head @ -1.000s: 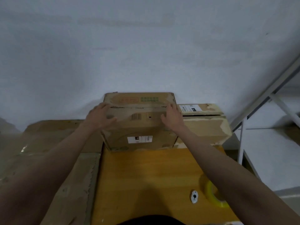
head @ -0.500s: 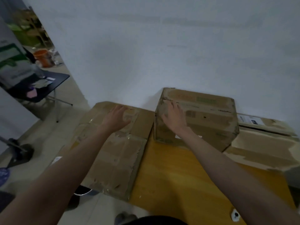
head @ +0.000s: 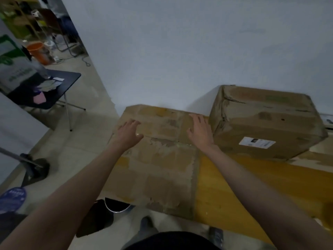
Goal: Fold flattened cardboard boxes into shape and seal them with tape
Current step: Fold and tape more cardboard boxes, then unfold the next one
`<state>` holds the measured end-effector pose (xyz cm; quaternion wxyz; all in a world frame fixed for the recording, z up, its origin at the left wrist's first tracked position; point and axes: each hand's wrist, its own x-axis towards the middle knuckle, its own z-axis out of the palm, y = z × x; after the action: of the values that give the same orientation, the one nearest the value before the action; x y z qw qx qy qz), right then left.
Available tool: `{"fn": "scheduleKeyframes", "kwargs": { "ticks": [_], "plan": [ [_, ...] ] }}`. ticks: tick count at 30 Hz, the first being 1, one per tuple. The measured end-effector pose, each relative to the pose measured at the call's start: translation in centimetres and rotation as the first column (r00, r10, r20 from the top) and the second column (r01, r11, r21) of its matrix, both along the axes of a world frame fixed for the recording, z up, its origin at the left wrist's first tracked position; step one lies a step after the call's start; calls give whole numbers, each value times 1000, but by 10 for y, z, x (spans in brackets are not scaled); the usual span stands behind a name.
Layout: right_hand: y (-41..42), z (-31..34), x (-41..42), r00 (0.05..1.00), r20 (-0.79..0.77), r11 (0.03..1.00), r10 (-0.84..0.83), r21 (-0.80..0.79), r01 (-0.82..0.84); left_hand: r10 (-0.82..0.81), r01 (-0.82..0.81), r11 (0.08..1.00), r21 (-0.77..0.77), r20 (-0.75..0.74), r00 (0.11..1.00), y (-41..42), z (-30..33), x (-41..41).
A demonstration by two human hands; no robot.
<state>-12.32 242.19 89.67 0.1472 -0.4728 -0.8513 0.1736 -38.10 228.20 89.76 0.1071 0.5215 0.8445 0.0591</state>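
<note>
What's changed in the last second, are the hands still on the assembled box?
No. Both hands left the assembled box and moved left to the flattened cardboard; left hand and right hand now reach over it, fingers spread, gripping nothing. The box stays by the wall on the table.

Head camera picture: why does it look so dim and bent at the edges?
Head view: dim indoor light, colours muted; the wide lens curves the wall edge on the left; the assembled box and both hands, left hand and right hand, look soft with slight blur; small glints show on the flattened cardboard.
</note>
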Motion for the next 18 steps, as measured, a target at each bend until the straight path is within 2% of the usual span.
{"fn": "scheduleKeyframes", "kwargs": {
  "ticks": [7, 18],
  "plan": [
    [-40, -40, -29, 984, 30, 976, -174, -129, 177, -90, 93, 991, -94, 35, 995, -21, -32, -61],
    [-37, -108, -25, 954, 128, 930, -270, -220, 293, -156, 175, 971, -166, 124, 980, 21, -101, -59]
  ]
}}
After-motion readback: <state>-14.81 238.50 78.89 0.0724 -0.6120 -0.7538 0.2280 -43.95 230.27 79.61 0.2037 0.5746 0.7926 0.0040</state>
